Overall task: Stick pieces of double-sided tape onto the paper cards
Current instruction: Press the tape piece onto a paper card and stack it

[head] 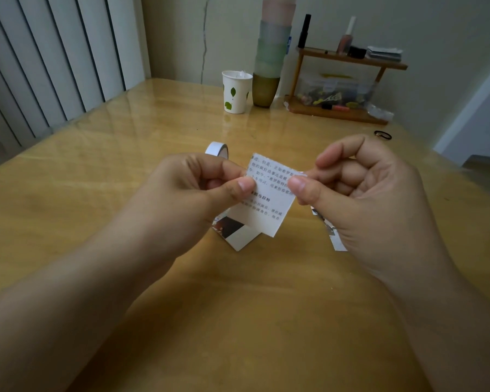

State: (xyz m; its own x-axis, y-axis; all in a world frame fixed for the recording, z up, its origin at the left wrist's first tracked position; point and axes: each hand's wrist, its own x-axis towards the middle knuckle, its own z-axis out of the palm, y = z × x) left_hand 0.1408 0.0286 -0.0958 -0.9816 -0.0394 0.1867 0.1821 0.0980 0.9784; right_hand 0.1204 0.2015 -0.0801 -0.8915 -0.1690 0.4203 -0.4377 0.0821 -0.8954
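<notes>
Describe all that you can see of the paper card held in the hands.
The card is a small white paper square with printed black text, tilted and held above the table. The left hand pinches its left edge, the right hand its right edge. Its lower corner overlaps another card lying below.

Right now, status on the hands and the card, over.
Left hand and right hand both pinching the card, held above the table. Tape roll behind the left hand, untouched. Nothing in the way.
</notes>
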